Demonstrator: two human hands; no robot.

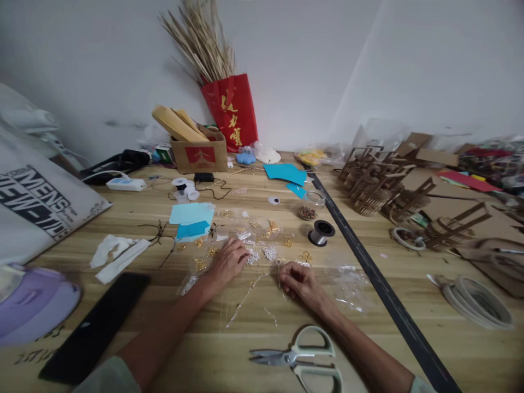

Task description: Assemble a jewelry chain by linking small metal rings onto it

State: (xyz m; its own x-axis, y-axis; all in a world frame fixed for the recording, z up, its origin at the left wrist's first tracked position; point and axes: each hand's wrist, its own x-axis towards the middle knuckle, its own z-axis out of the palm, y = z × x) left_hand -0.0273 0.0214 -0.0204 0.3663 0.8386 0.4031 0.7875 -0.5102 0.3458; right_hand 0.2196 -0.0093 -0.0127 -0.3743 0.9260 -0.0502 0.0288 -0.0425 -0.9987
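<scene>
My right hand is closed in a pinch on a fine chain with a small ring standing up at the fingertips. My left hand rests at the heap of silver jewelry findings, fingers curled and pressed together; anything between them is hidden. Between the hands, a silver chain lies stretched on the wooden table, with a shorter chain piece nearby. Another silver pile and gold findings lie just beyond. Scissors with pale handles lie partly spread in front of me.
A wire spool and a dish of beads stand at the right, near a dark strip. Clear plastic bags lie beside my right forearm. Further right are small woven baskets. A black phone-like slab lies left.
</scene>
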